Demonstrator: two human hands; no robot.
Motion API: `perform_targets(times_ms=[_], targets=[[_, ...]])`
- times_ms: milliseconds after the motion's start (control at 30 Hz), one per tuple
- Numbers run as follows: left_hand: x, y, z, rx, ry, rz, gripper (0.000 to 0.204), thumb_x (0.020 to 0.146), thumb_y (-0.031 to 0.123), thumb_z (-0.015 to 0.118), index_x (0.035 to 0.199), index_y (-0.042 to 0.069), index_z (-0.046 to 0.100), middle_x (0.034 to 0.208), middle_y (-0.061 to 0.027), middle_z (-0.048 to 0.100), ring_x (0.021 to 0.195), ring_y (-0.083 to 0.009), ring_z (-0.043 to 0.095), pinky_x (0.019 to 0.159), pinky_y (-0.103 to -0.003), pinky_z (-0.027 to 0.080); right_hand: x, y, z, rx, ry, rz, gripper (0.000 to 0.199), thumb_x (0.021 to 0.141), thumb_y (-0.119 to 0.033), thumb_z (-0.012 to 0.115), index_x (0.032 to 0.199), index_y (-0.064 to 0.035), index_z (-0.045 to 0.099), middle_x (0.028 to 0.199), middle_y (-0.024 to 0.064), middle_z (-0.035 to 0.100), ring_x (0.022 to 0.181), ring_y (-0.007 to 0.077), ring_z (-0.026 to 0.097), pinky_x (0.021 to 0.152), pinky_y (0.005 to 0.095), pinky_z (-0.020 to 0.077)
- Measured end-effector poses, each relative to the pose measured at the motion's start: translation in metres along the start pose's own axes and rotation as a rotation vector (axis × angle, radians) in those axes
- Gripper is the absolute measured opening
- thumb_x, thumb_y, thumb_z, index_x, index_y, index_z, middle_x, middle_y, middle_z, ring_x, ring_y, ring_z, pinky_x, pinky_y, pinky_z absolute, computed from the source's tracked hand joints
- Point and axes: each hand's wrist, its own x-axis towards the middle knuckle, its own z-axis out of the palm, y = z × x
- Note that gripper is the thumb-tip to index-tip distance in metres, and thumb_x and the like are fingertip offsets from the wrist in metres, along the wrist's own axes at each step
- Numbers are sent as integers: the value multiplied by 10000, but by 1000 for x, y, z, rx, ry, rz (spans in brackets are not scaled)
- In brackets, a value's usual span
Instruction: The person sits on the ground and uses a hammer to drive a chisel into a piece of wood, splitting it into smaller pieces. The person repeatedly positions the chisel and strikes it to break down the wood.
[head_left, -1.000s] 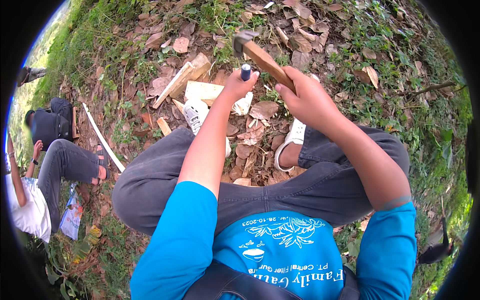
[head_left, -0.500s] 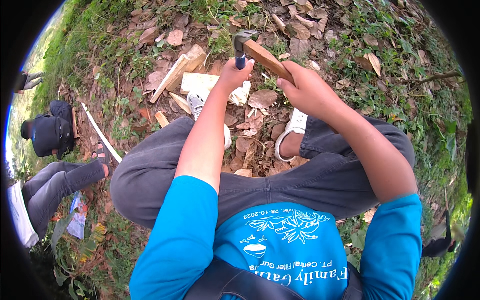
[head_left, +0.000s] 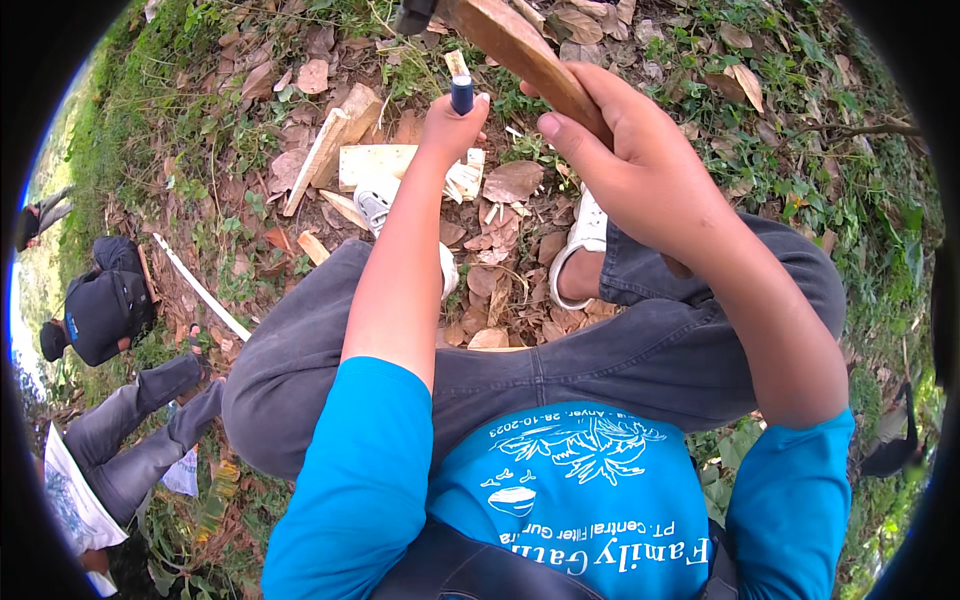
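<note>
A hammer with a worn brown wooden handle [head_left: 525, 55] was raised at the far side, slanting up and to the left, its dark metal head at the top edge. Left of it stood a slim tool with a dark blue handle [head_left: 461, 94], upright.

Dark metal hammer head [head_left: 415, 17]: cut off by top edge; shape not determinable. Blue-capped tool [head_left: 461, 94]: only the cap shows above the left hand [head_left: 452, 125]; rest hidden in the fist. Seated person in grey trousers [head_left: 130, 440]: cut off at the left rim. Pale wooden board [head_left: 375, 165]: partly hidden behind the left forearm.
</note>
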Motion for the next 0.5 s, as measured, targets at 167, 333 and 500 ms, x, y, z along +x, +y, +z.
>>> perform_targets(times_ms=[167,333,500], targets=[[46,-11,4,32,-30,-53,372,950,329,671,733,37,596,623,-12,580,492,-137,610,468,-309,534,-7,-11,-11,163,16,-63,375,1028,-189,597,1344,8,554,1084,46,656,968,90,565,864,262,460],[82,-7,32,223,-137,-223,354,923,322,685,770,6,640,637,-57,622,482,-153,610,458,-308,529,-2,-16,-24,159,-44,27,401,1026,-200,594,1369,-2,531,1024,50,635,841,78,590,721,258,500],[97,-26,45,375,-38,-115,300,913,278,698,801,6,643,663,-53,628,502,-141,606,471,-301,527,-1,-29,-21,306,-70,100,274,985,-198,603,1143,19,550,828,156,619,679,261,625,590,388,480]])
